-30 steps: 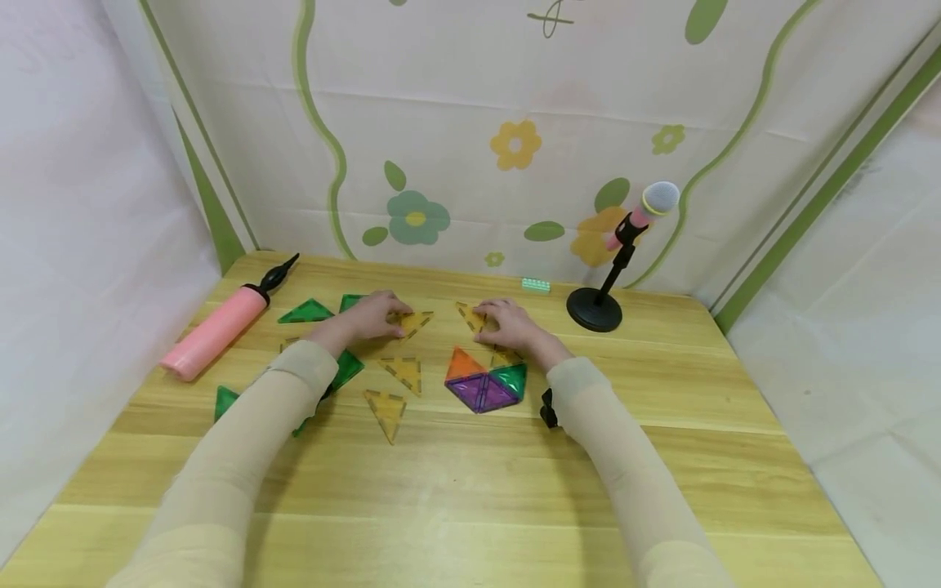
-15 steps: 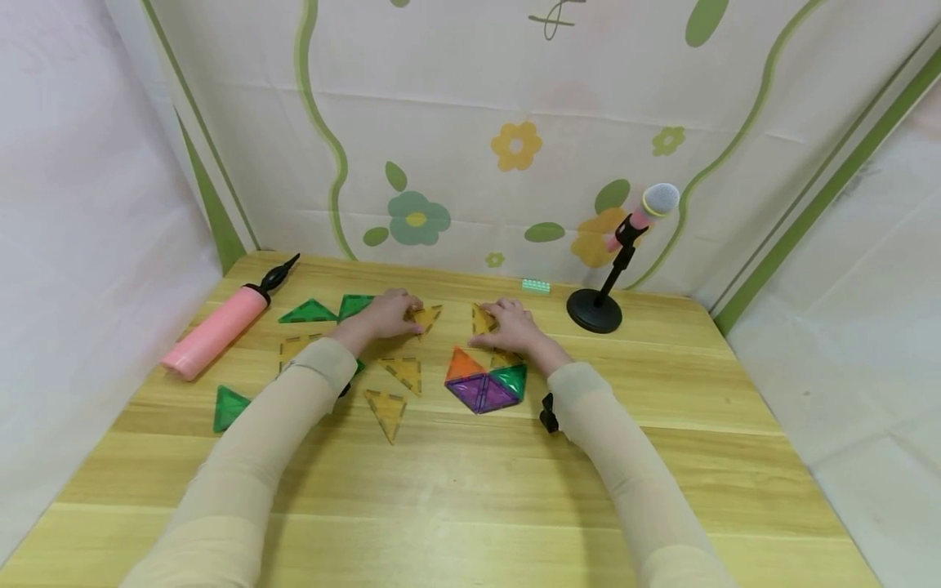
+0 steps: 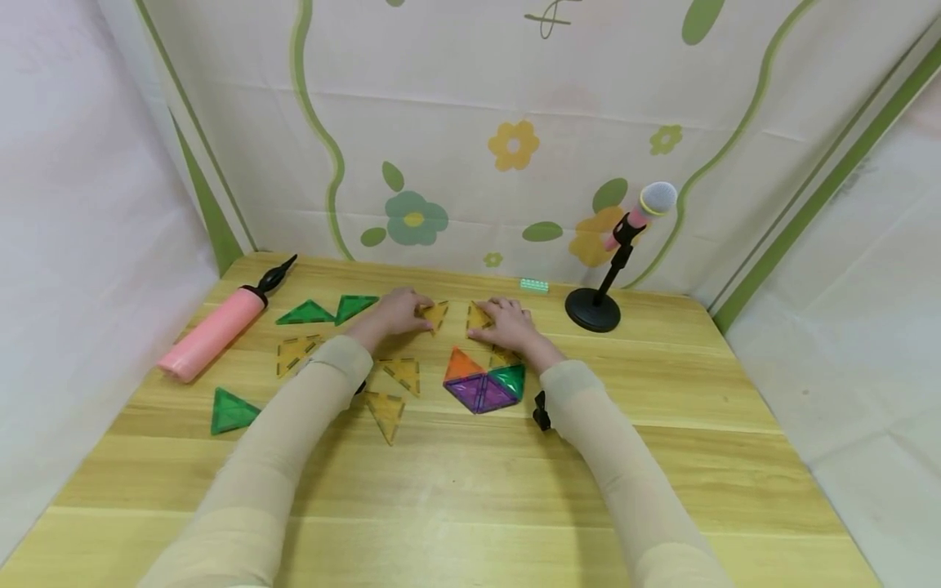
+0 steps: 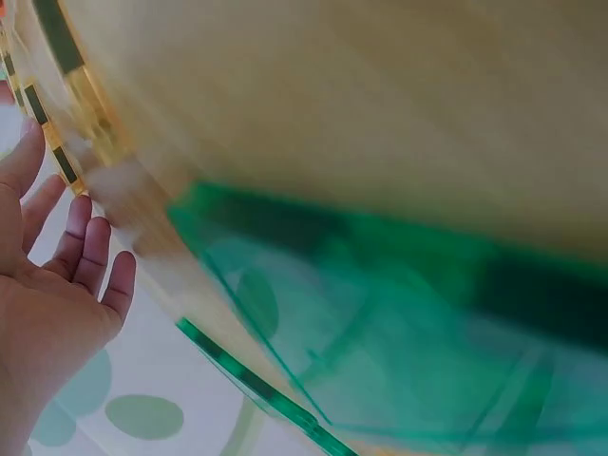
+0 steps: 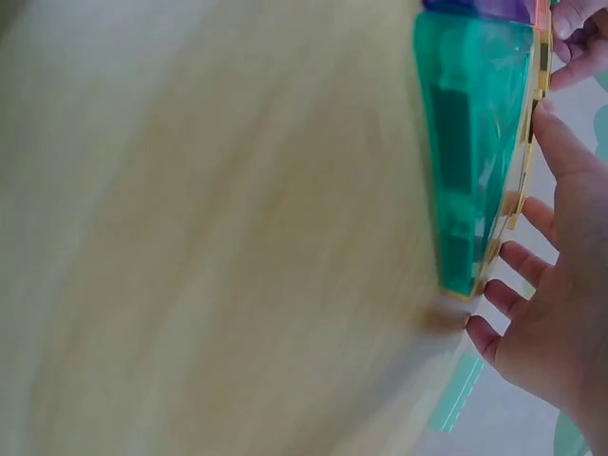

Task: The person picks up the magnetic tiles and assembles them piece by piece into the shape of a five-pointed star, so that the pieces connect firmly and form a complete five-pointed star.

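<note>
My left hand pinches a yellow translucent triangular magnetic tile by its left side, low over the table. Across a small gap, my right hand holds another yellow triangular magnetic tile between thumb and fingers. Just in front of the right hand lies a joined group: an orange triangle, two purple triangles, a green triangle and a yellow triangle partly hidden by the hand. Fingertips meet a yellow tile's edge in the left wrist view.
Loose yellow triangles and green triangles lie to the left, some partly behind the left sleeve. A pink hand pump is at the far left. A microphone on a stand and a small mint-green block are at the back.
My left hand has moved right with its yellow tile, and the gap between the two held tiles has narrowed. Both tiles have turned so their facing edges stand more nearly parallel.
</note>
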Tool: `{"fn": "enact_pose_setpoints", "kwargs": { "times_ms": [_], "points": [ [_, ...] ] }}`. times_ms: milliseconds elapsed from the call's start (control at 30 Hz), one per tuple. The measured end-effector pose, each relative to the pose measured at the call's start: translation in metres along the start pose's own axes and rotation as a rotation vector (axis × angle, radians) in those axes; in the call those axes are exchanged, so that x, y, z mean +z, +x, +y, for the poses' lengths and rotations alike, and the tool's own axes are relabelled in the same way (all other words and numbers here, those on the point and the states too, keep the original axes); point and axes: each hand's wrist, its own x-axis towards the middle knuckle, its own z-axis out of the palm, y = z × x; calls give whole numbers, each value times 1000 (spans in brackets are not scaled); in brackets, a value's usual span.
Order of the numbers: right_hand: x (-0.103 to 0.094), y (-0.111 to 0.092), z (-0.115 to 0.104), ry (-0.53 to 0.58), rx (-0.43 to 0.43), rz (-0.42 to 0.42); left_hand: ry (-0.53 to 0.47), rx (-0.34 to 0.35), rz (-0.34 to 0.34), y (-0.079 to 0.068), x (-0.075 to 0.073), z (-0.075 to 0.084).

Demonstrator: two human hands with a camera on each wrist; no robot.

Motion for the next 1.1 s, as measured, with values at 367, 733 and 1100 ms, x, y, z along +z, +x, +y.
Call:
{"fn": "enact_pose_setpoints", "kwargs": {
  "times_ms": [367,733,1100],
  "points": [
    [1,7,-5,-10,60,12,22,-83,2,18,7,16],
    [2,8,-11,-43,98,10,3,-133,-12,23,8,28],
    [1,6,-11,-45,95,7,-92,-41,-67,13,-4,16]
  ]
}}
